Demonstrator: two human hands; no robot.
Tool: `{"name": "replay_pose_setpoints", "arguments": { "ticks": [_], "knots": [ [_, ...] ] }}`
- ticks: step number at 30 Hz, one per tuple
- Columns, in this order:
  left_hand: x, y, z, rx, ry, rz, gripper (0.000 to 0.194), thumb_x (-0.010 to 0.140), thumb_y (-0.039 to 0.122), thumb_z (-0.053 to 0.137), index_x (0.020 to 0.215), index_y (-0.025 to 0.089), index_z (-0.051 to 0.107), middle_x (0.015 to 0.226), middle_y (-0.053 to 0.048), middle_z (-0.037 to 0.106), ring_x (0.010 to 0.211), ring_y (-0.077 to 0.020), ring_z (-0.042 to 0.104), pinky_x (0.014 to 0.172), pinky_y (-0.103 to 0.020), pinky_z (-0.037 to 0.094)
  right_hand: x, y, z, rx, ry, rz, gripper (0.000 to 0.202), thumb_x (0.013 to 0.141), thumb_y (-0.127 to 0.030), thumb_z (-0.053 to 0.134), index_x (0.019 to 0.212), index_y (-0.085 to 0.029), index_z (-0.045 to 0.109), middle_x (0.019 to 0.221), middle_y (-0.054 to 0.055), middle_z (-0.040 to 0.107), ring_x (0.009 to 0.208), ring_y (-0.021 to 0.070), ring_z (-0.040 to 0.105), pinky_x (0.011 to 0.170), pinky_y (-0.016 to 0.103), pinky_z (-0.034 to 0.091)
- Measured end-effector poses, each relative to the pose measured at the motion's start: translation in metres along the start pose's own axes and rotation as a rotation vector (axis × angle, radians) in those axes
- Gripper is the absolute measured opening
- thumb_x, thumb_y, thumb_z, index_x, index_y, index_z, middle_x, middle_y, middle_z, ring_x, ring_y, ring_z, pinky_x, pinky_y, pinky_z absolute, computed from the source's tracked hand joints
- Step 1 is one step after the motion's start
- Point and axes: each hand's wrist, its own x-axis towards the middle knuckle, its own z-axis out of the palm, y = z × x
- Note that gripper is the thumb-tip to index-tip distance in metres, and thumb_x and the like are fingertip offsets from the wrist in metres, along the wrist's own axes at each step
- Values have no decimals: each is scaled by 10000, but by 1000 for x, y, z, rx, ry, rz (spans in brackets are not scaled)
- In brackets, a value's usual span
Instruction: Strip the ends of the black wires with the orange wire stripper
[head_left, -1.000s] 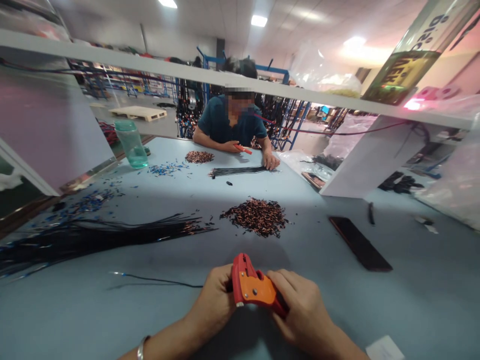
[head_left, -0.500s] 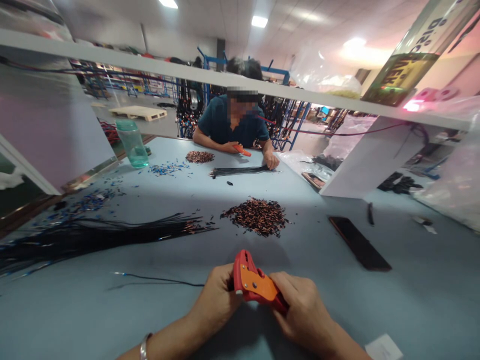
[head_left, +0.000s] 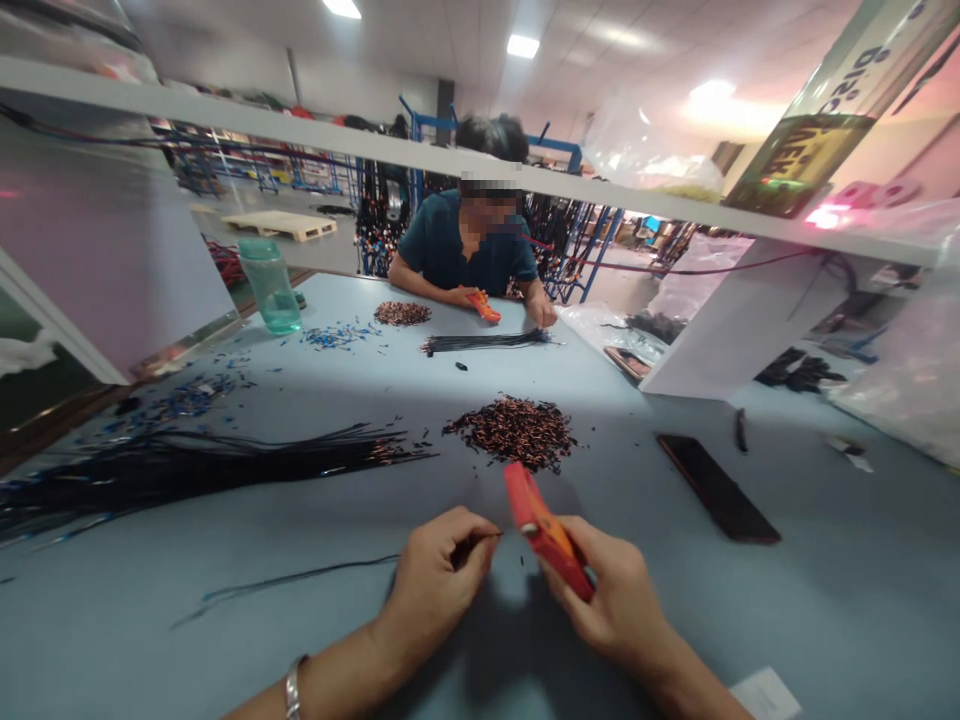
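Pinched between the thumb and fingers of my left hand (head_left: 442,575) is a thin black wire (head_left: 315,571); its short end pokes out to the right and its long tail trails left. My right hand (head_left: 619,590) grips a red and orange wire stripper (head_left: 551,530), its head just right of the wire's end and apart from it. A small dark scrap lies between the hands. Beyond them is a heap of black and copper clippings (head_left: 517,432). At the left lies a bundle of black wires (head_left: 247,468) with stripped copper ends.
A phone (head_left: 716,488) lies at the right. Across the table (head_left: 360,380) a co-worker (head_left: 465,240) holds an orange tool beside more wires. A green bottle (head_left: 270,290) stands at the far left, near blue scraps (head_left: 195,395). A shelf (head_left: 300,130) spans overhead.
The wire stripper has moved right and up, off the wire, and turned. My left hand and the wire's short end are now apart from it. A small scrap has appeared between the hands.
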Motion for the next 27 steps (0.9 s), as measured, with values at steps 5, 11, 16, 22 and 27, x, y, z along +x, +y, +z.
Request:
{"name": "replay_pose_setpoints", "arguments": {
  "ticks": [5,11,16,22,27],
  "knots": [
    [1,-4,-5,244,6,97,181,854,180,550,901,200,724,791,-23,677,721,-162,628,687,-280,462,1,0,-12,502,26,231,173,900,-366,555,934,-203,602,824,34,628,736,198,601,685,291,486],
    [-1,-7,-7,429,21,352,378,827,78,541,1164,214,646,1048,-89,651,952,-222,592,834,-386,448,-4,6,-10,985,68,377,268,866,-424,647,1034,-217,624,869,36,640,802,212,598,740,335,503],
    [-8,-2,-5,546,-137,575,360,825,45,490,1070,242,663,1083,-79,638,986,-229,559,928,-471,339,-3,8,-9,1135,162,523,305,819,-403,714,1035,-200,643,879,44,678,808,212,634,766,346,514],
    [-8,2,4,834,-210,596,428,847,74,472,1219,232,613,1265,-127,608,1184,-308,466,1013,-544,247,3,5,-11,1286,219,635,329,725,-374,762,953,-176,631,791,33,684,710,211,653,673,338,521],
    [-14,7,9,893,-246,569,360,858,99,494,1179,201,620,1286,-128,610,1203,-322,471,1023,-567,246,5,6,-12,1295,253,665,333,692,-348,765,929,-165,620,767,29,686,674,209,654,663,343,514]
  ]
}}
